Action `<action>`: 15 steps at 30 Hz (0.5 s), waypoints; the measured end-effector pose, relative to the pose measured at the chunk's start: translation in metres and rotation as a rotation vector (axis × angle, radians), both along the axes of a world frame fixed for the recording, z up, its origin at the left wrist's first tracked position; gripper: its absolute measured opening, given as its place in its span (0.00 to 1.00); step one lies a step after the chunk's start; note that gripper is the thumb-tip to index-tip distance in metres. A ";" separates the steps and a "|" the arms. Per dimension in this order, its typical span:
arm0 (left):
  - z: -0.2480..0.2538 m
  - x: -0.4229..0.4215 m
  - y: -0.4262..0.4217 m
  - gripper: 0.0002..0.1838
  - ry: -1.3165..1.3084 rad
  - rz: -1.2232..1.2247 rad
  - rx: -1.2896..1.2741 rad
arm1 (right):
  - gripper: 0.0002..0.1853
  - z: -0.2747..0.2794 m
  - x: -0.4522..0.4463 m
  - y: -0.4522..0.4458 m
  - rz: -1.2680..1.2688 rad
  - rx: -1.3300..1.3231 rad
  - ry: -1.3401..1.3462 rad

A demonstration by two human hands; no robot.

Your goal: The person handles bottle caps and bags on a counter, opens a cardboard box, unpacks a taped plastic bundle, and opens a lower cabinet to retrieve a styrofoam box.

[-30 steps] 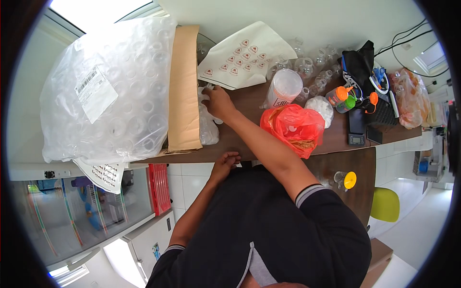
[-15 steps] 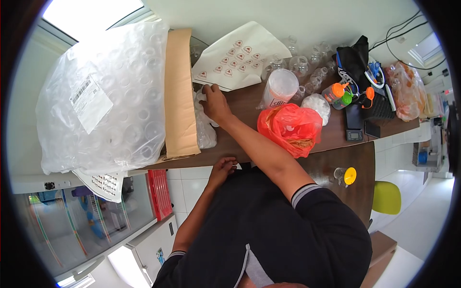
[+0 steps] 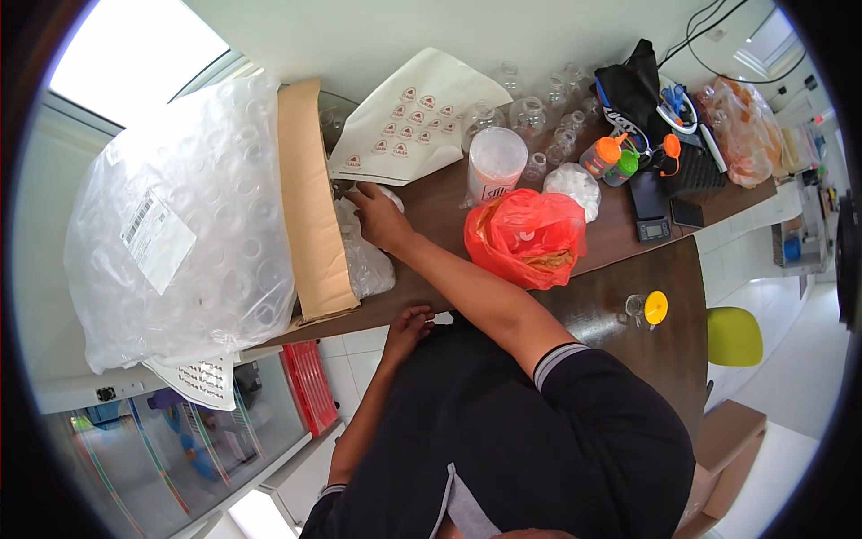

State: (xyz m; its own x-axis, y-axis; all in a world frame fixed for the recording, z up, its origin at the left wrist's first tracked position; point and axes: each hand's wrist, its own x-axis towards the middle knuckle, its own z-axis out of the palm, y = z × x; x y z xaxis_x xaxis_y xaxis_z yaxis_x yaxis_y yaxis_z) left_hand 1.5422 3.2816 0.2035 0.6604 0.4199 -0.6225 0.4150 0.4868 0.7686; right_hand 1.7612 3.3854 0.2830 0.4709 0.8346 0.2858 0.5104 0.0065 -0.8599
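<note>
Reaching across a dark brown counter [image 3: 440,199], a person in a dark short-sleeved top brings the right hand [image 3: 382,220] to the upper end of a clear plastic bag [image 3: 368,269], which lies on the counter just beside an upright cardboard flap [image 3: 314,207]. The right hand's fingers are bent over the bag's crumpled top, but the fingertips are partly lost against the clear film, and whether they pinch it cannot be told. The left hand [image 3: 409,331] is near the counter's front edge, fingers loosely bent; the view does not show whether they close on anything.

The bag looks light, soft and limp, its thin film likely to slide under dry fingertips and to crease rather than keep a shape. What it contains cannot be made out, so its true weight and how easily the contents might crush remain uncertain. The gathered film at the upper end appears the surest place to grip, with several fingers and the thumb bunching a good fold; a small pinch could slip or stretch the plastic. The fuller lower end would probably sag when lifted and is better cradled from beneath than squeezed. The stiff cardboard close on one side leaves little finger room there, while a printed paper sheet [image 3: 417,117] beside the upper end looks light enough to shift if brushed
</note>
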 end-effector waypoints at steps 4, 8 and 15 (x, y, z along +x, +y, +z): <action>-0.002 0.000 0.001 0.20 -0.007 -0.023 0.009 | 0.25 -0.014 0.006 -0.005 -0.045 0.102 -0.032; -0.007 -0.003 0.001 0.20 -0.025 -0.062 0.005 | 0.26 -0.022 0.009 -0.017 -0.057 0.109 0.012; -0.010 -0.020 -0.001 0.20 -0.019 -0.084 0.000 | 0.26 -0.022 0.002 -0.029 -0.135 0.146 0.018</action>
State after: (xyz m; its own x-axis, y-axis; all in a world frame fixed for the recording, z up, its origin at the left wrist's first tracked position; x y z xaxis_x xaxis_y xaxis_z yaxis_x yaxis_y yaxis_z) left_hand 1.5219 3.2809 0.1932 0.7051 0.3627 -0.6093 0.4396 0.4506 0.7770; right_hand 1.7628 3.3567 0.2606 0.5820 0.7136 0.3899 0.4995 0.0647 -0.8639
